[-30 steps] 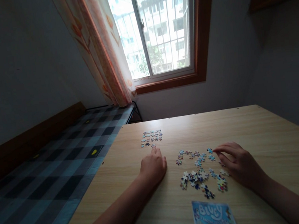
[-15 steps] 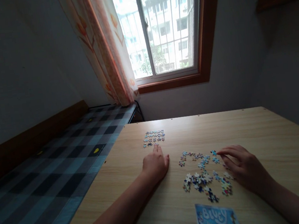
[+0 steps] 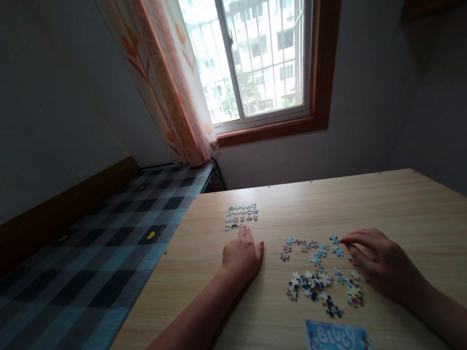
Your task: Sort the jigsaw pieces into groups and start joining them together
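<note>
My left hand [image 3: 242, 256] lies on the table with its fingers stretched forward and the thumb apart. Its fingertips touch or nearly touch a puzzle piece [image 3: 243, 226] at the near edge of small puzzle pieces laid in rows [image 3: 243, 212]. On the right, my right hand [image 3: 379, 253] reaches in with bent fingers, its thumb a little apart from the index finger. That index fingertip meets the right edge of a blue puzzle piece [image 3: 334, 240]. Another blue piece [image 3: 338, 252] lies just below it. Part of the loose pieces near my right palm is hidden.
Between my forearms lies a scattered pile of puzzle pieces [image 3: 310, 282], with more pieces [image 3: 319, 252] beyond. A blue Bluey box [image 3: 341, 343] sits at the near edge of view. The wooden table [image 3: 411, 204] stands beside a checked bed [image 3: 108, 230], facing a window [image 3: 265, 52].
Both hands stay in nearly the same places, and the puzzle pieces show no visible movement. Only the camera view has shifted slightly.
</note>
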Demonstrator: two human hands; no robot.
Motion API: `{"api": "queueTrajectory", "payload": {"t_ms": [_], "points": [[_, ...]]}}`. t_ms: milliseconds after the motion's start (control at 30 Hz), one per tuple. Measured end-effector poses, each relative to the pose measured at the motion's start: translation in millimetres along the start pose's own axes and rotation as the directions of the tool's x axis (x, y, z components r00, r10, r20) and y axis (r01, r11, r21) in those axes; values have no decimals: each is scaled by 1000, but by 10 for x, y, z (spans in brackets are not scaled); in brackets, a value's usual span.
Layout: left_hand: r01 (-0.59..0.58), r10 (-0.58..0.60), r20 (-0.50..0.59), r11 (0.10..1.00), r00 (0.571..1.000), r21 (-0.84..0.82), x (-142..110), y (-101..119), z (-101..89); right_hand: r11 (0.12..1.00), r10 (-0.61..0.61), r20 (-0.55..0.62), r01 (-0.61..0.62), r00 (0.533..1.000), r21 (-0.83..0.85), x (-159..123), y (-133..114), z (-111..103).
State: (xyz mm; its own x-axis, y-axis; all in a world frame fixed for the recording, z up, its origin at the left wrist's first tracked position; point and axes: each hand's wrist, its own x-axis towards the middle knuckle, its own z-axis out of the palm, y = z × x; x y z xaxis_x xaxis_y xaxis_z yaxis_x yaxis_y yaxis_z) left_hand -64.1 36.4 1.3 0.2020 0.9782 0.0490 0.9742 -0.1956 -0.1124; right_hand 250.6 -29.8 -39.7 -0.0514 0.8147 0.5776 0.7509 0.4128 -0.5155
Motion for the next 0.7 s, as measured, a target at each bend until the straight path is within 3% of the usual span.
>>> {"api": "queueTrajectory", "payload": {"t_ms": [700], "points": [[-2,2,-9,999,1000,-43,-1,7,7,1000,14,-1,-14,1000,2,12,-18,-7]]}}
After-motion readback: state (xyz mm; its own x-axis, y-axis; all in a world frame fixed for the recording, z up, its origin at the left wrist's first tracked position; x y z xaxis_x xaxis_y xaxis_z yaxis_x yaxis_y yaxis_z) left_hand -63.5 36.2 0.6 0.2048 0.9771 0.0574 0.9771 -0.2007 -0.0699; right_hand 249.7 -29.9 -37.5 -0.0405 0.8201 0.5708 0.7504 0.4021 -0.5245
